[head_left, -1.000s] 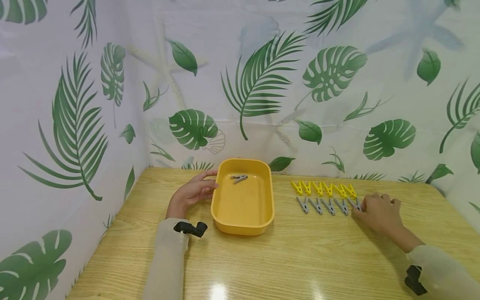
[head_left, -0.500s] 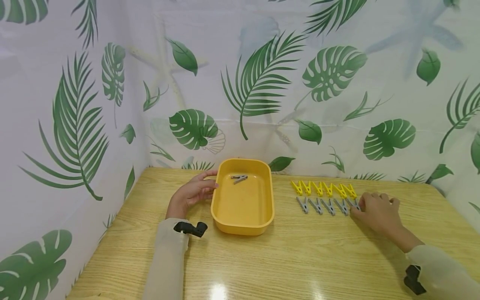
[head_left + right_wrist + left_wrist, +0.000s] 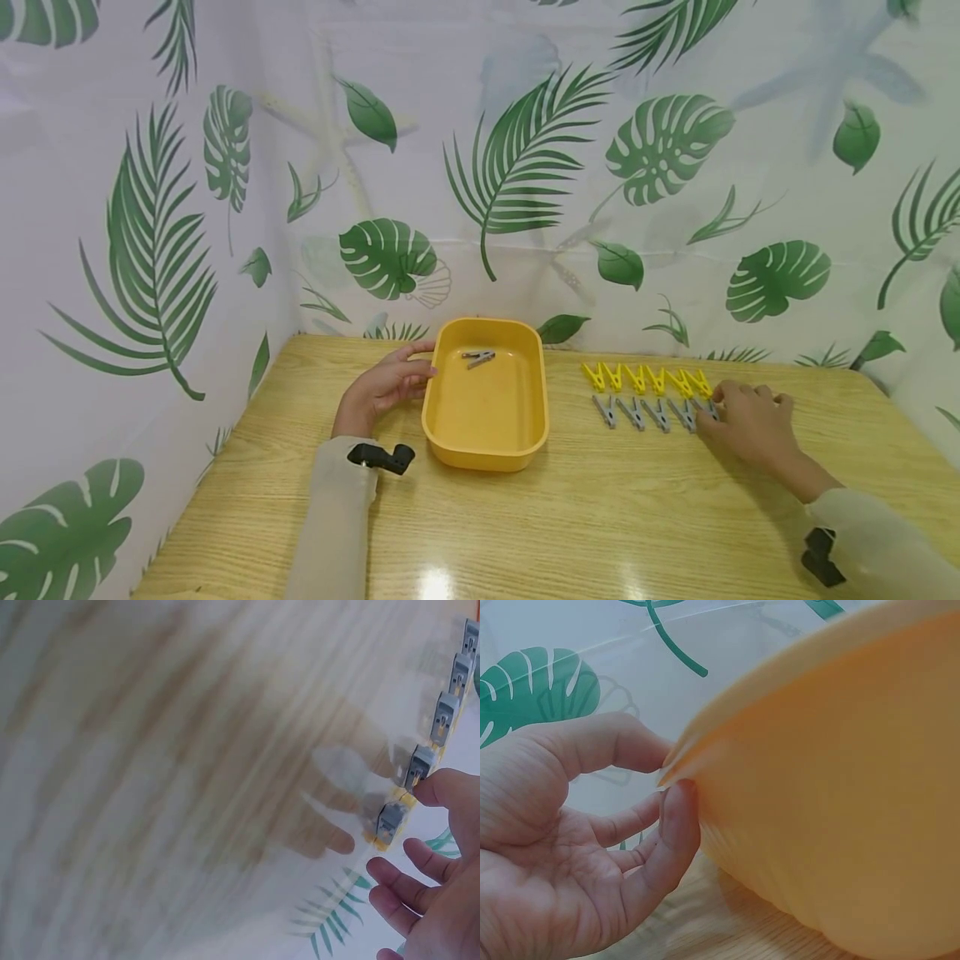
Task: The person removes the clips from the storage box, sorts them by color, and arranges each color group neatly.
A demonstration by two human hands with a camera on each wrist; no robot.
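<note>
My left hand [image 3: 382,387] is at the left side of a yellow plastic basin [image 3: 487,460], pinching its rim between fingertips, as the left wrist view shows up close. One grey clothespin [image 3: 480,358] lies inside, towards the far end. On the right, my right hand [image 3: 753,421] is at the last grey clothespin [image 3: 391,817] of a row, partly covering it in the head view. In the right wrist view its thumb is against or just over the neighbouring grey clothespin [image 3: 418,766]. The other fingers are spread and loosely bent, with nothing visibly gripped.
Several yellow clothespins [image 3: 648,379] form a row behind the row of grey clothespins [image 3: 641,412]. Both rows lie on a wooden table [image 3: 585,533]. A leaf-patterned cloth [image 3: 525,250] rises along the table's back and left sides.
My right hand has shifted slightly left, and the last grey clothespin now lies closer to its neighbour. The left hand and basin have stayed in place.
</note>
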